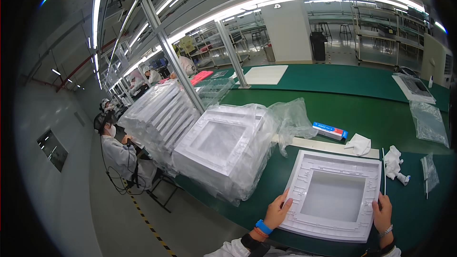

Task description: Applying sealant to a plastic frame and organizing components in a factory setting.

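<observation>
A white plastic frame (296,181) with a grey rectangular middle lies on the green bench in front of me, its ribbed side facing up. My left hand (276,213) grips its left edge, the thumb over the rim. On the opposite edge, my right hand (382,213) holds it the same way. Fingers of both hands are partly hidden under or behind the frame. Just beyond the frame lie a white strip (304,143), a crumpled white cloth (359,144) and a blue, white and red carton (330,131).
Left of the frame stands a stack of similar white frames in clear plastic bags (228,135), with another bagged stack (152,114) behind. A crumpled white wipe (393,162) and small plastic bag (430,171) lie at right. A metal post (166,43) rises behind the stacks. A co-worker (119,152) sits at left.
</observation>
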Tool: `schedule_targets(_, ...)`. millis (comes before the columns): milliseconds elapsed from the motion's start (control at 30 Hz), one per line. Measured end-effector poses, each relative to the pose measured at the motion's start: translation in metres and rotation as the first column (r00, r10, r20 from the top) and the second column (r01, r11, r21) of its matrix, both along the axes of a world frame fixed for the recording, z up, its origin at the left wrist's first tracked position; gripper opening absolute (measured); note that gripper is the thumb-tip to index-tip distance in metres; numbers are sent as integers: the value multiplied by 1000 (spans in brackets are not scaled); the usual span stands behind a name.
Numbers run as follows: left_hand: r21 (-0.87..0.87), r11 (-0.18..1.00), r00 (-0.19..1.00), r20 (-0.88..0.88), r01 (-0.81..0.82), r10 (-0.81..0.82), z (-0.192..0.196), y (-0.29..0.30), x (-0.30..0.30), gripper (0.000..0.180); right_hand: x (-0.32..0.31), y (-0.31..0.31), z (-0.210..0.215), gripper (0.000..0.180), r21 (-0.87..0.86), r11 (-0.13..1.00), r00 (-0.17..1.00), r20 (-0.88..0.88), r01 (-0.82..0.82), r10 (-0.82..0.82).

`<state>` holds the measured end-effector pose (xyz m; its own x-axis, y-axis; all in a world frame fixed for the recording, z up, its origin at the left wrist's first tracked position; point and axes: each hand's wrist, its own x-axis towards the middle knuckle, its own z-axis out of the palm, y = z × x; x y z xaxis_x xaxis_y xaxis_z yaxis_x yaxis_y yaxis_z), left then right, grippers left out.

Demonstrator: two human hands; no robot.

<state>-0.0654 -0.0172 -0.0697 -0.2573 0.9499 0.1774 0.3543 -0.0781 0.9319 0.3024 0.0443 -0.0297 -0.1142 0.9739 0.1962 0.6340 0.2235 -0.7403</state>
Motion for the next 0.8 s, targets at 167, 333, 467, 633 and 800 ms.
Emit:
schedule_targets(167, 146, 989, 965, 262, -9, -30, 19, -12, 7, 41, -10, -6, -7, 41, 41, 999, 738, -675, 25, 9)
schedule_targets(333, 132, 991, 954, 294, 17, -56, 28, -28, 6, 46, 6, -12, -2, 48, -245, 937, 650, -760, -250, -25)
schedule_targets(467, 130, 990, 889, 444, 55, -108, 15, -29, 4, 45, 5, -16, -28, 51, -268, 963, 718, -667, 20, -201)
schedule_targets(633, -10, 991, 848, 520, 131, -107, 5, -41, -1, 39, -7, -26, -29, 46, -161, 984, 769, -618, 78, -162)
schedule_targets(800, -43, 992, 830, 552, 122, -78, 16, -44, -2, 39, -18, -30, -20, 39, -131, 991, 782, -614, 33, -107)
